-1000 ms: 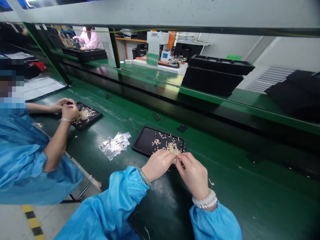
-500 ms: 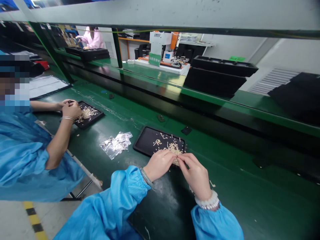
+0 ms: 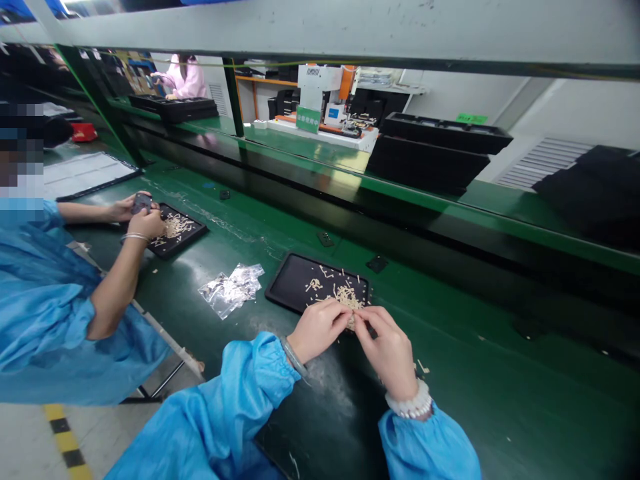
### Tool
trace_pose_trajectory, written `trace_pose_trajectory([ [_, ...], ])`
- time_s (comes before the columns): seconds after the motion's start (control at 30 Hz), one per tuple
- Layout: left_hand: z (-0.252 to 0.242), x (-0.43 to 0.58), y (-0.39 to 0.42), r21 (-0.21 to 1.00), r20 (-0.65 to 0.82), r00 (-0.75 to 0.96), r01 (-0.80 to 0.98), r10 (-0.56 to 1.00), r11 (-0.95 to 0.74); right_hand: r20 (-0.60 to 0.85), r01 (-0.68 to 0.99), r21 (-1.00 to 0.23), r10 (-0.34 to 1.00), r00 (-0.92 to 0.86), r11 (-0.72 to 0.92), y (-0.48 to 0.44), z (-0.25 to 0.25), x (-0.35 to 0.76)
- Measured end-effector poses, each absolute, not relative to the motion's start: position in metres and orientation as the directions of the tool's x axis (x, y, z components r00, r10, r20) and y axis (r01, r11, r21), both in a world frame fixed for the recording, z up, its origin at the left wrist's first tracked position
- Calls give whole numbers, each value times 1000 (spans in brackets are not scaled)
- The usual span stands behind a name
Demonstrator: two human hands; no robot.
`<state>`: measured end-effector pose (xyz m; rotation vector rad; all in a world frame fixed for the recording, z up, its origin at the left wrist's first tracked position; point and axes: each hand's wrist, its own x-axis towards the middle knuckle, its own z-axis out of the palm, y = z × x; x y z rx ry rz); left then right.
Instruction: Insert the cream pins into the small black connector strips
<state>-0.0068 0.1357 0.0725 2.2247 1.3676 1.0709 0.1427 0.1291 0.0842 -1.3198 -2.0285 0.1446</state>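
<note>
Over the near right corner of a black tray (image 3: 289, 279), my two hands meet with fingertips pinched close together. My left hand (image 3: 320, 328) is closed at thumb and forefinger. From the other side my right hand (image 3: 390, 350) pinches too, its fingertips nearly touching the left ones. Whatever lies between the fingers is too small to make out. A heap of small pale strips (image 3: 346, 295) spreads over the tray's right half, partly hidden behind my hands. A few loose strips (image 3: 423, 367) lie on the bench right of my right hand.
Clear plastic bags (image 3: 233, 288) lie left of my tray. Small dark plates (image 3: 377, 264) rest beyond it on the green bench (image 3: 480, 400). At left, a co-worker in blue holds a dark plate (image 3: 142, 203) over another tray (image 3: 193, 235). Black trays (image 3: 435, 160) stand stacked behind the ledge.
The co-worker's hands have turned up and now show a dark plate. My right hand has shifted very slightly left; both my hands keep their pinch above the tray.
</note>
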Motion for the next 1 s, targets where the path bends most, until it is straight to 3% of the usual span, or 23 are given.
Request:
trace_pose_trajectory([
  [0.17,74,-8,136,376,528,396,683,751,-625,488,796,-356,824,-287,489,130,86,148],
  [0.27,74,-6,135,338,563,393,693,727,-636,514,839,-302,819,-257,453,128,83,144],
  [0.47,70,-3,134,476,531,309,661,789,-580,530,845,-367,834,-153,388,125,79,135],
  [0.63,73,-3,134,708,411,219,534,885,-461,422,708,-611,902,-89,355,128,82,137],
  [0.77,78,-4,134,823,307,158,452,939,-345,277,557,-791,960,-46,255,135,81,145],
  [1.0,80,-5,138,918,188,161,322,969,-232,175,598,-798,978,112,75,145,72,160],
])
